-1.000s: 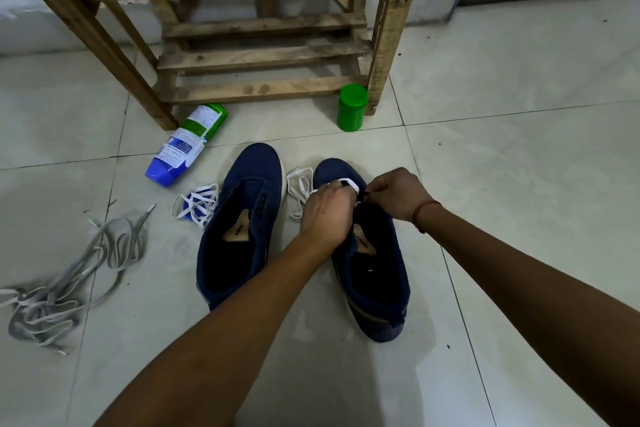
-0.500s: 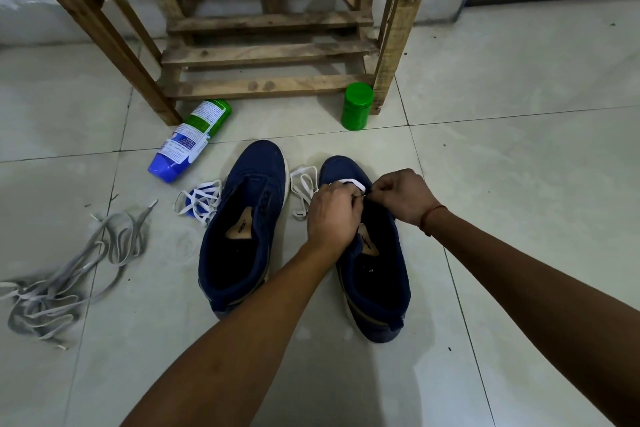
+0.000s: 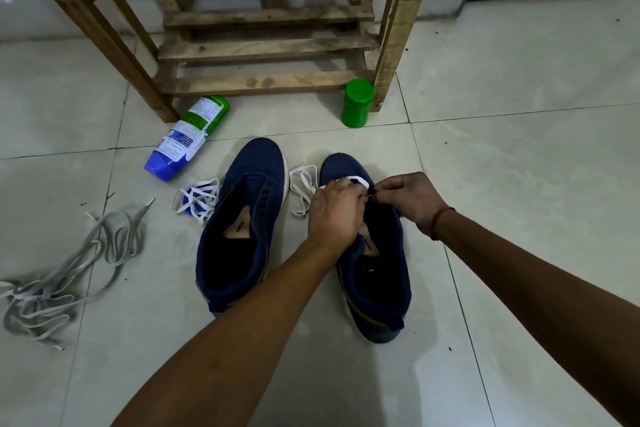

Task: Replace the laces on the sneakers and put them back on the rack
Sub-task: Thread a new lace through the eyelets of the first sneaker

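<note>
One wooden rack [image 3: 263,48] at back. Two navy sneakers [image 3: 258,166] on floor near it, toes toward it. Grey laces [image 3: 69,267] heaped far left. Left hand [image 3: 334,215] and right hand [image 3: 408,198] over right-side sneaker [image 3: 381,288] front, fingers curled, both pinching white lace [image 3: 358,179] threaded there.

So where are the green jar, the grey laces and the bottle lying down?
green jar [image 3: 355,113]: head view, its side wall.
grey laces [image 3: 41,303]: head view, the tangle's middle.
bottle [image 3: 190,133]: head view, its label.

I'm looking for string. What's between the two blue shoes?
In the head view, loops of white lace lie on the tile between the left sneaker and the right sneaker, near their toes.
</note>
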